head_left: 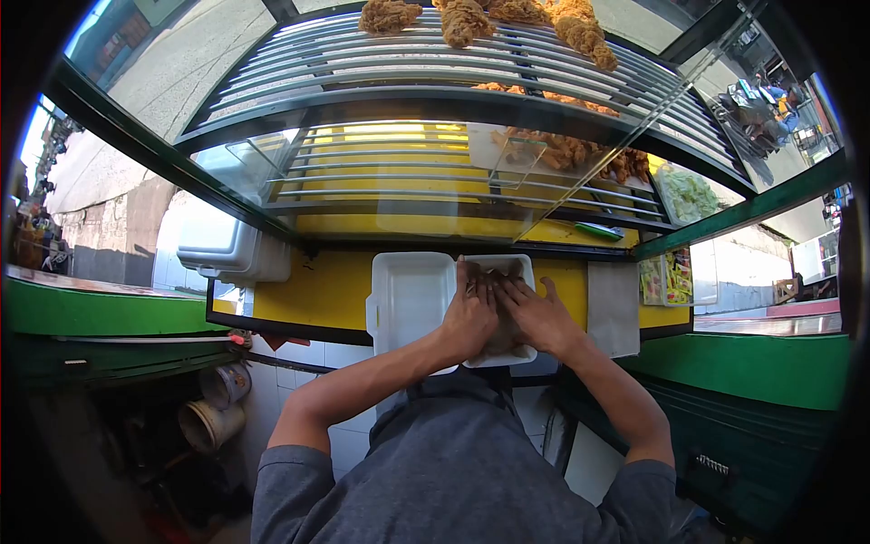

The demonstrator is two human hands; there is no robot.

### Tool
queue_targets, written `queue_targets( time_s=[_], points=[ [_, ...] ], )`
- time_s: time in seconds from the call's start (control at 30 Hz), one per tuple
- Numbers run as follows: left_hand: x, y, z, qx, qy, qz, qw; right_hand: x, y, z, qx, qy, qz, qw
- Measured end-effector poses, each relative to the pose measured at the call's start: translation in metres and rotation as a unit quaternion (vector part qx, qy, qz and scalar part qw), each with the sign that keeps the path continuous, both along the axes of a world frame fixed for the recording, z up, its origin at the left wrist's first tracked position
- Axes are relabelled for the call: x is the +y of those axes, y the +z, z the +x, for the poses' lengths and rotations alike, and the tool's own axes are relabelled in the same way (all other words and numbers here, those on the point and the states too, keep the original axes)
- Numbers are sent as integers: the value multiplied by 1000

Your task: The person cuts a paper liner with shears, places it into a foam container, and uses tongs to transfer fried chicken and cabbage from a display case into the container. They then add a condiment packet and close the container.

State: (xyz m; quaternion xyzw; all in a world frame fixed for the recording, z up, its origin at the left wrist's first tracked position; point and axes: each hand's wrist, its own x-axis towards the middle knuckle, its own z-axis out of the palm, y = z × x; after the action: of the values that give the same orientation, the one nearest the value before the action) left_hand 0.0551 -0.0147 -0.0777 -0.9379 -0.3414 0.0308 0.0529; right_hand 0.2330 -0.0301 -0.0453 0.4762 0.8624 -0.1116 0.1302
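- Rests the left hand (470,315) in the right half of an open white foam box (412,313), fingers straight and near one another, pointing away from the body, thumb raised near the middle fold.
- Sets the right hand (539,315) just beside it, wide, fingers spread and slanting toward the left fingertips, thumb standing out to the side.
- Touches brown paper (501,337) inside that half with the fingers of both hands; cannot make out the part beneath the fingers.
- Has the foam box on a yellow counter (317,295), right in front of the body, left half lying flat with its white inside facing up.
- Shows a flat greyish sheet (613,313) to the right of the box, near the right hand, and packets (678,276) farther right.
- Shows closed foam boxes (222,240) to the left, at the counter's far edge.
- Shows, beyond the hands, an upper rack (344,59) bearing fried pieces (464,23), and a lower rack (381,168) with a heap of smaller fried food (566,154) toward the right, near pale green shreds (693,192).
- Reveals two buckets (211,423) below, at the left, in shadow.
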Motion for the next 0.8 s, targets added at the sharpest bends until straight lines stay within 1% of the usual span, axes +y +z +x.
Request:
queue_targets(
  time_s=[0.1,0.13,0.2,0.23,0.3,0.37,0.4,0.43,0.5,0.57,0.6,0.63,0.7,0.8],
  points=[
    [-2,3,-11,-29,-15,-34,999,-2,2,1,47,-23,-12,999],
    [-2,8,-20,-47,-9,-121,992,-4,2,2,58,-15,1,998],
    [-7,30,-45,-223,8,-194,955,-8,2,4,82,-1,27,996],
    [-13,44,-61,-306,18,-232,923,-12,5,5,146,-34,43,988],
    [-19,79,-98,-358,94,-169,914,-20,14,10,275,-98,72,954],
    [-26,76,-143,-454,222,-115,855,-29,8,18,335,-205,104,914],
    [-30,63,-167,-477,290,-102,823,-30,6,20,362,-257,121,888],
    [-37,48,-188,-497,357,-89,786,-30,8,18,379,-312,76,868],
    [-54,37,-211,-444,475,-124,749,-32,15,14,406,-418,-17,812],
    [-74,17,-224,-414,464,-157,767,-34,-4,9,426,-418,-19,802],
    [-78,34,-215,-339,511,-237,754,-33,-15,6,436,-416,-20,798],
    [-84,28,-221,-268,527,-348,728,-30,-24,4,423,-408,-20,809],
    [-95,25,-216,-233,488,-425,726,-26,-37,-2,395,-391,-22,831],
    [-99,23,-209,-255,437,-494,707,-25,-37,-20,448,-418,-82,786]
  ],
)
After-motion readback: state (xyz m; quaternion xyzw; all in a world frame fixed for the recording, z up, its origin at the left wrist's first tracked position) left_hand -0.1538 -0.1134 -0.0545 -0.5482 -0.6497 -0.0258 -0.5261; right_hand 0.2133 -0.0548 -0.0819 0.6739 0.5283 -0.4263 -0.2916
